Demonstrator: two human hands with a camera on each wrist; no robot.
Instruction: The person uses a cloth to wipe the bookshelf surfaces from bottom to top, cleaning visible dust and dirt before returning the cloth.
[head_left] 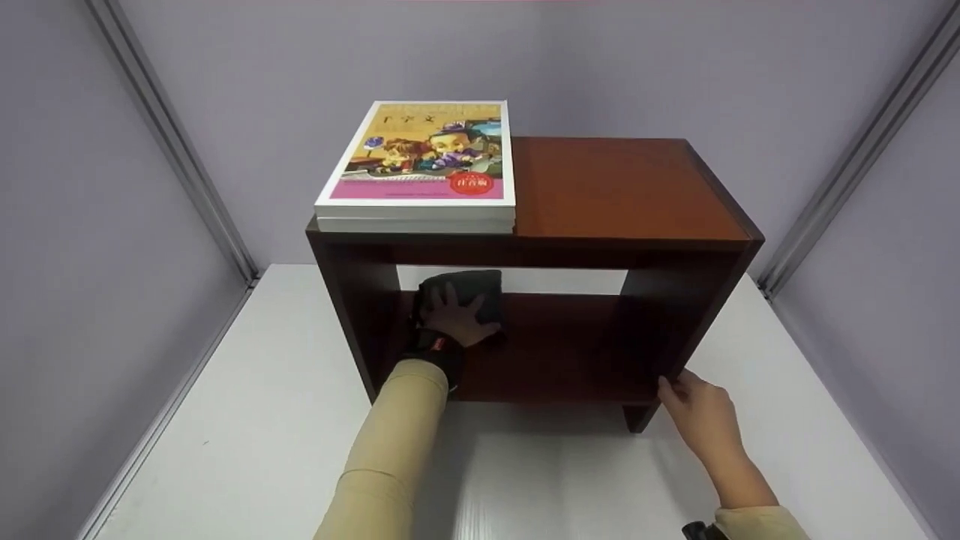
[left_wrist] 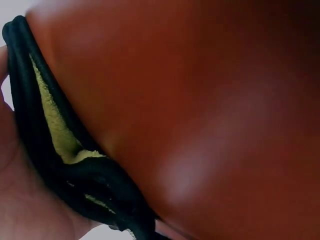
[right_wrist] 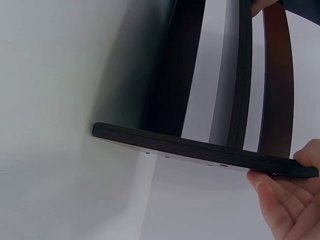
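Inside the small reddish-brown wooden shelf unit (head_left: 600,195), my left hand (head_left: 456,319) lies flat with fingers spread on a dark folded cloth (head_left: 484,289). The cloth rests against the lower board, toward its left back. Close up in the left wrist view, the cloth (left_wrist: 65,175) shows dark folds and a fuzzy yellow-green inner side, with part of my left hand (left_wrist: 30,200) behind it. My right hand (head_left: 701,412) grips the front edge of the unit's right side panel. In the right wrist view, thumb and fingers of my right hand (right_wrist: 295,205) pinch that panel (right_wrist: 200,150).
A stack of books (head_left: 427,172) with an illustrated cover lies on the top board's left half. The unit stands on a white table (head_left: 225,435). Grey partition walls (head_left: 585,67) with metal rails enclose the back and both sides.
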